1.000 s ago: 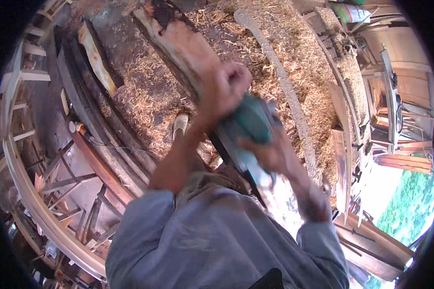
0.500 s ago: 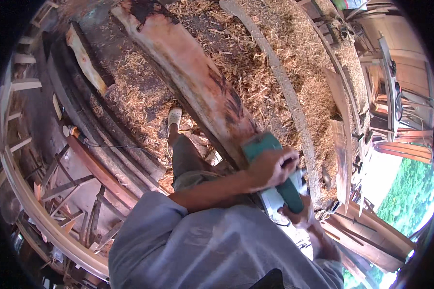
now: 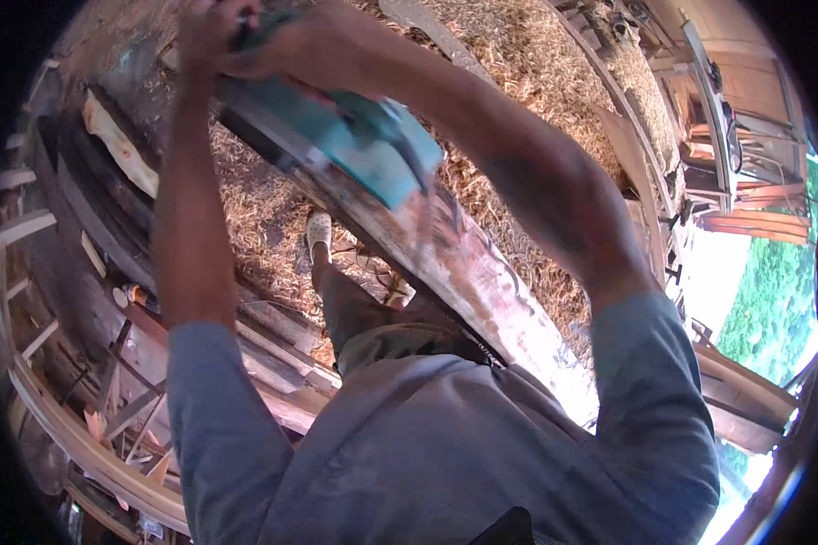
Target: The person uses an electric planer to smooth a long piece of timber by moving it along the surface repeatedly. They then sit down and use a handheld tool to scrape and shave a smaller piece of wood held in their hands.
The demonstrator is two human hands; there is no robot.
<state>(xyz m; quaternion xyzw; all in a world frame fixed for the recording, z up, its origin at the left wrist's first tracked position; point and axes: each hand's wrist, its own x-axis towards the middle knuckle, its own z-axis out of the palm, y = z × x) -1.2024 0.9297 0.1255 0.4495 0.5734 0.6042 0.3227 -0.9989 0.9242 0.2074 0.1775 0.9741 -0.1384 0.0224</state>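
Observation:
A teal electric hand planer (image 3: pixel 386 168), smeared by motion, lies over the far part of a long wooden slab (image 3: pixel 482 272). Whether it touches the wood I cannot tell. My right hand (image 3: pixel 295 50) is closed around its handle, the right forearm stretched across the slab. Beside it, my left hand (image 3: pixel 211 36) is closed at the planer's far left end, partly cut off by the view's upper edge. The slab shows a pale, bright face and a rough dark edge, and runs from far left to near right, just ahead of my body.
Wood shavings (image 3: pixel 518 68) cover the ground beyond the slab. Dark rough-edged planks (image 3: pixel 100 213) and a pale-faced offcut (image 3: pixel 118 145) lie at left, above a curved timber frame (image 3: pixel 91 454). More boards (image 3: pixel 754 213) stand at right. My shoe (image 3: pixel 319 232) is beside the slab.
Both hands and the planer have swept from the near right end of the slab to its far left part. My arms are now stretched out, and the slab's near part is uncovered.

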